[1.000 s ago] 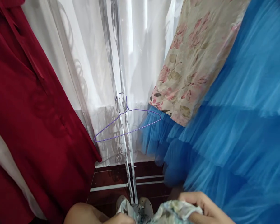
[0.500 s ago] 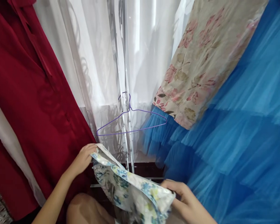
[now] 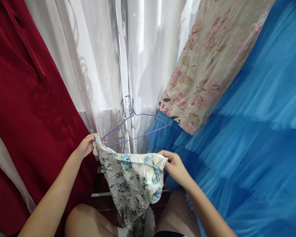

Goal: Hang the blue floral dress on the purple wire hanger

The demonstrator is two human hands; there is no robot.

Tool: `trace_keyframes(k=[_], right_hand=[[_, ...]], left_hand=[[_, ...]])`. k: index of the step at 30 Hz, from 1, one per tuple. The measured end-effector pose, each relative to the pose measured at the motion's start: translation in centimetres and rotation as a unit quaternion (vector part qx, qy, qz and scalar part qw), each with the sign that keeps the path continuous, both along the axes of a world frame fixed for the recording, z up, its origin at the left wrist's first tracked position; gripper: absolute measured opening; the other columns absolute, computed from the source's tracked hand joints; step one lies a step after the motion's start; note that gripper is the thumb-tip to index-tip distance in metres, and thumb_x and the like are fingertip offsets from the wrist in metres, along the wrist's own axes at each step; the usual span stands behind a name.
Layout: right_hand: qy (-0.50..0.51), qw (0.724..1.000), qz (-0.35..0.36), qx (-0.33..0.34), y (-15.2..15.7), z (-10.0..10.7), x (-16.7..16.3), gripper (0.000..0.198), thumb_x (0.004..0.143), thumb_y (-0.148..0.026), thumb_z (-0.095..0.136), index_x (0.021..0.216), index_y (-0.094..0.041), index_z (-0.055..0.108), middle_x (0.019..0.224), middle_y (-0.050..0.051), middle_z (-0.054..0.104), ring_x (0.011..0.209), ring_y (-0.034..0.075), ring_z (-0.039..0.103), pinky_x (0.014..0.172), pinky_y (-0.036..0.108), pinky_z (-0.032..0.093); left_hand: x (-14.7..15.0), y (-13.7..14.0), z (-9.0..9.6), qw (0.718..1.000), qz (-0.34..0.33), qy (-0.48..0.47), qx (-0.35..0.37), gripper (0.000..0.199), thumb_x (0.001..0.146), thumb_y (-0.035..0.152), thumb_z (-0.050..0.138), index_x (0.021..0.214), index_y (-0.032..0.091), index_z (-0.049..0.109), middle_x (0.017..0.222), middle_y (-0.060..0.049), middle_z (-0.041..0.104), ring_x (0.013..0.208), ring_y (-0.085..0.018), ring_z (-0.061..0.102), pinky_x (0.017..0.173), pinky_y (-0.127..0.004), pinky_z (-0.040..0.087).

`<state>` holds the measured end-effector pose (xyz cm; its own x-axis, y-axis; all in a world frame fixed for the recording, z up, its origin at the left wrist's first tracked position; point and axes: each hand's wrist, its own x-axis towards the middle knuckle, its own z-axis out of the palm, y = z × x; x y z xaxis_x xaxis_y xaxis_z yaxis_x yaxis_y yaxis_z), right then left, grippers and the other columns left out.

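Observation:
A white garment with a blue and yellow floral print (image 3: 135, 177) hangs between my hands, its top edge stretched across. My left hand (image 3: 87, 144) is closed on its left upper corner, right by the left end of a purple wire hanger (image 3: 148, 133). Whether the hanger's tip is inside the cloth there, I cannot tell. My right hand (image 3: 174, 164) pinches the garment's right upper corner, below and apart from the hanger's right end. The hanger hangs from a metal rack (image 3: 128, 82) by its hook.
A dark red garment (image 3: 51, 108) hangs on the left. To the right hang a beige floral garment (image 3: 194, 82) and a blue tiered tulle skirt (image 3: 256, 148). A white curtain (image 3: 150, 65) covers the back. My knees are below, over a dark floor (image 3: 103, 184).
Both hands have raised the floral garment toward the hanger. Its left corner is now at the hanger's left end, and the cloth hangs down more fully.

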<state>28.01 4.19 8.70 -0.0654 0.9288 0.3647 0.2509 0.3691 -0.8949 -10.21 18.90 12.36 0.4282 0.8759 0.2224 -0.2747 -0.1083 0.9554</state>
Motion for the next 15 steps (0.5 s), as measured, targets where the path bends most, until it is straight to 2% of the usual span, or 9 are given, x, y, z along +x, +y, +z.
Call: trace_keyframes(k=[2,4,6,7,9,10,12,15], right_hand=[[-0.006,0.998,-0.055,0.025,2.0,-0.3,1.6,0.017,0.077,-0.022,0.061,0.09,-0.015,0.07,0.07,0.001,0.065,0.064,0.016,0.055,0.06,0.026,0.043],[-0.027,0.987,-0.136,0.077,4.5,0.1,3.5,0.031,0.073,-0.022,0.065,0.103,-0.016,0.07,0.064,-0.002,0.059,0.057,0.014,0.05,0.056,0.025,0.04],[-0.038,0.971,-0.196,0.128,7.4,1.3,5.4,0.047,0.072,-0.022,0.066,0.118,-0.015,0.066,0.062,-0.003,0.058,0.056,0.014,0.048,0.056,0.026,0.04],[-0.031,0.97,-0.201,0.135,9.0,2.1,6.2,0.054,0.071,-0.021,0.065,0.124,-0.015,0.063,0.065,-0.002,0.06,0.058,0.015,0.049,0.058,0.027,0.041],[-0.011,0.982,-0.159,0.103,12.0,3.8,7.3,0.062,0.067,-0.02,0.066,0.129,-0.012,0.06,0.074,0.002,0.067,0.063,0.016,0.054,0.063,0.028,0.044],[-0.007,0.989,-0.127,0.076,13.3,4.6,7.5,0.059,0.066,-0.02,0.066,0.125,-0.011,0.063,0.078,0.003,0.069,0.065,0.016,0.055,0.064,0.028,0.045],[-0.014,0.998,-0.064,0.022,15.0,5.5,7.8,0.043,0.065,-0.022,0.067,0.106,-0.01,0.072,0.074,0.004,0.07,0.063,0.015,0.056,0.061,0.026,0.045],[-0.037,0.998,0.01,-0.05,14.8,6.0,8.5,0.02,0.066,-0.029,0.071,0.073,-0.01,0.072,0.053,0.0,0.062,0.046,0.01,0.048,0.047,0.023,0.038]], left_hand=[[0.8,-0.4,-0.3,1.0,-0.006,-0.014,-0.002,0.01,0.073,0.02,0.064,0.082,0.016,0.064,0.06,-0.001,0.063,0.06,-0.019,0.066,0.064,-0.028,0.054],[1.5,-1.0,-0.1,1.0,0.009,-0.023,0.008,0.032,0.072,0.017,0.066,0.104,0.02,0.065,0.068,0.0,0.068,0.06,-0.017,0.066,0.057,-0.023,0.052],[2.3,-1.6,0.3,0.999,0.023,-0.028,0.02,0.046,0.073,0.017,0.071,0.117,0.022,0.062,0.084,-0.003,0.072,0.068,-0.017,0.069,0.061,-0.023,0.054],[2.7,-1.9,0.6,0.999,0.026,-0.034,0.022,0.047,0.074,0.017,0.072,0.12,0.021,0.062,0.09,-0.004,0.073,0.072,-0.018,0.07,0.065,-0.023,0.055],[3.3,-2.4,1.0,0.998,0.031,-0.051,0.01,0.046,0.075,0.019,0.074,0.119,0.019,0.063,0.096,-0.007,0.073,0.077,-0.019,0.071,0.069,-0.024,0.057],[3.4,-2.5,1.1,0.998,0.035,-0.06,0.0,0.045,0.076,0.02,0.075,0.119,0.018,0.063,0.095,-0.007,0.074,0.077,-0.019,0.071,0.069,-0.024,0.057],[3.6,-2.4,1.2,0.995,0.047,-0.087,-0.025,0.044,0.077,0.021,0.074,0.119,0.018,0.064,0.095,-0.008,0.074,0.079,-0.02,0.072,0.069,-0.026,0.058],[3.4,-1.5,1.0,0.982,0.1,-0.152,-0.041,0.036,0.081,0.022,0.069,0.116,0.02,0.064,0.096,-0.006,0.074,0.083,-0.023,0.072,0.071,-0.032,0.06]])
